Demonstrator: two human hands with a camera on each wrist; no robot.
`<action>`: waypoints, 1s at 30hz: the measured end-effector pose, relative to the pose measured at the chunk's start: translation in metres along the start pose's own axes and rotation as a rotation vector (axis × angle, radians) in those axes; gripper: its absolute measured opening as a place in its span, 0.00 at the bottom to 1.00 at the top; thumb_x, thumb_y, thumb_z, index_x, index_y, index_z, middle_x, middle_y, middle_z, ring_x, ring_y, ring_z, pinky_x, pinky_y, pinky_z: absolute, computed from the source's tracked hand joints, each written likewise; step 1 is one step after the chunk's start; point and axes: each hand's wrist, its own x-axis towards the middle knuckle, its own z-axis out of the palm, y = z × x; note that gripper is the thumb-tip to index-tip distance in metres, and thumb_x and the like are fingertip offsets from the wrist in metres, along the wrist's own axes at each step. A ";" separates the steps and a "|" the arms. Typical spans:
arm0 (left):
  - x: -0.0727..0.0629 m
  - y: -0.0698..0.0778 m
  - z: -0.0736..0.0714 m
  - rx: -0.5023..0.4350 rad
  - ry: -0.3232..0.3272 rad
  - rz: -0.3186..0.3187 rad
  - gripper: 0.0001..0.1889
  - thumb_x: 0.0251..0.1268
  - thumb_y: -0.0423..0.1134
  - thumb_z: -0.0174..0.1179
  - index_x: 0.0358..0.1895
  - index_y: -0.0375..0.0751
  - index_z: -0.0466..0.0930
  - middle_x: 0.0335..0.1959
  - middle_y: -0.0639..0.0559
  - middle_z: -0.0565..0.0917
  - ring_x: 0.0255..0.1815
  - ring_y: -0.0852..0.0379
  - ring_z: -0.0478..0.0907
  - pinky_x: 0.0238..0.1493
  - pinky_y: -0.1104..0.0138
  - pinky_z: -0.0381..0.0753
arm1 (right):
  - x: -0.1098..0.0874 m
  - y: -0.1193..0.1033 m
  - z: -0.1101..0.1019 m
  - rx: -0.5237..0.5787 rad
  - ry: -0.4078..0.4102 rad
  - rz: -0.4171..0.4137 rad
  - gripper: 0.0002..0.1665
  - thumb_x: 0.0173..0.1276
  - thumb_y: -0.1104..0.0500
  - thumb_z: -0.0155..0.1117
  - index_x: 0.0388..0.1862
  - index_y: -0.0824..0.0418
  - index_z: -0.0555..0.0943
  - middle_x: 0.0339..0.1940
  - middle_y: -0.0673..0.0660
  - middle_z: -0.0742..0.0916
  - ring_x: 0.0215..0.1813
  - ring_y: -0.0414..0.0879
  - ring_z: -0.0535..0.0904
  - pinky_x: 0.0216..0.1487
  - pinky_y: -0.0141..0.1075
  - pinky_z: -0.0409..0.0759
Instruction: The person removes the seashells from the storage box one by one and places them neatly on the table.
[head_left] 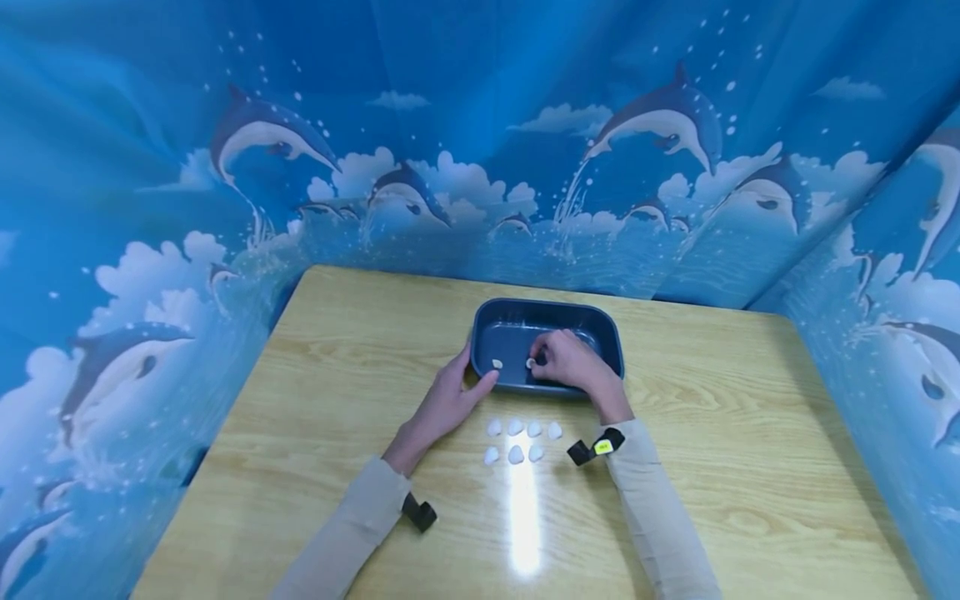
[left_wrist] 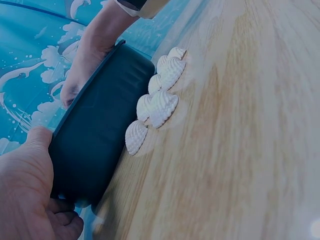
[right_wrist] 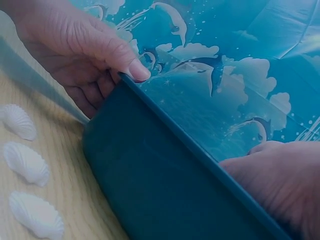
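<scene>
A dark blue rectangular basin (head_left: 547,387) stands on the table. My left hand (head_left: 447,400) grips its near left corner, the thumb over the rim and the fingers curled against the outer wall, as the right wrist view shows. My right hand (head_left: 570,360) reaches over the near rim into the basin, pinching a small white seashell (head_left: 530,363) low over the bottom. Another seashell (head_left: 497,364) lies inside, near the left thumb. In both wrist views the basin wall hides the right fingertips.
In front of the basin, several white ribbed seashells (head_left: 515,454) lie in two rows on the wooden table (head_left: 712,467). A bright light reflection falls across the tabletop by them. A blue dolphin-print curtain (head_left: 480,125) hangs behind the table and along its sides.
</scene>
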 end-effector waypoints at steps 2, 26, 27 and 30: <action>0.000 0.000 -0.001 0.000 0.000 0.008 0.42 0.81 0.53 0.57 0.87 0.49 0.44 0.85 0.51 0.54 0.84 0.55 0.52 0.82 0.55 0.57 | -0.002 0.000 -0.002 0.001 0.009 -0.012 0.09 0.68 0.60 0.71 0.45 0.63 0.88 0.15 0.49 0.76 0.18 0.40 0.65 0.22 0.33 0.62; 0.000 -0.001 0.000 -0.027 0.000 0.025 0.42 0.80 0.53 0.58 0.87 0.50 0.44 0.85 0.51 0.54 0.84 0.56 0.51 0.82 0.56 0.57 | -0.042 -0.025 -0.022 -0.037 0.119 -0.126 0.06 0.69 0.57 0.70 0.40 0.58 0.87 0.17 0.47 0.74 0.20 0.41 0.67 0.24 0.33 0.63; 0.000 -0.001 0.000 -0.027 0.001 0.028 0.42 0.80 0.53 0.58 0.87 0.49 0.44 0.85 0.50 0.54 0.84 0.56 0.51 0.82 0.56 0.57 | -0.044 -0.026 -0.022 -0.038 0.126 -0.137 0.06 0.68 0.58 0.70 0.40 0.59 0.87 0.16 0.47 0.73 0.19 0.41 0.67 0.24 0.33 0.63; 0.000 -0.001 -0.001 -0.027 0.004 0.035 0.42 0.80 0.52 0.58 0.87 0.49 0.45 0.85 0.50 0.54 0.84 0.55 0.52 0.82 0.56 0.58 | -0.050 -0.027 -0.023 -0.025 0.143 -0.165 0.06 0.68 0.58 0.71 0.40 0.59 0.87 0.16 0.46 0.73 0.19 0.39 0.65 0.23 0.32 0.62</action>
